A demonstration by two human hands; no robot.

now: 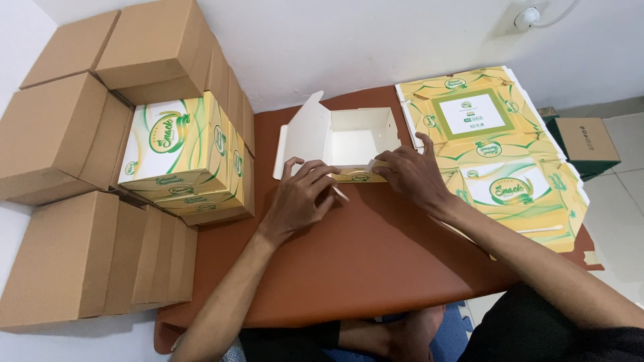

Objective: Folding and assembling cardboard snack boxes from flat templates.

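Surface: brown low table (376,261) against a white wall; the person sits at its near edge, legs showing at the bottom of the frame.
Left hand (300,194): fingers bent and pressed together on the near wall of the half-formed box (355,144), left of centre frame. It appears to pin the folded front flap down so the wall keeps its shape.
Right hand (412,173): fingers spread over the near right corner of the same box, thumb lifted towards the side wall. It presses rather than pinches, seemingly bracing the corner while the flap seats.
Box position: centre of the frame, resting on the table, white inside, yellow and green print outside, lid panel standing open and leaning to the left.
Flat blanks (493,144): stack of unfolded printed cartons, right of the box and touching the right forearm's side of the table, within easy reach.
Finished boxes (184,154): closed printed cartons stacked on their sides, left of the box, wedged among plain brown cartons (60,134) filling the left of the frame.
Floor item: green and brown carton (587,144), right edge, beside the table.
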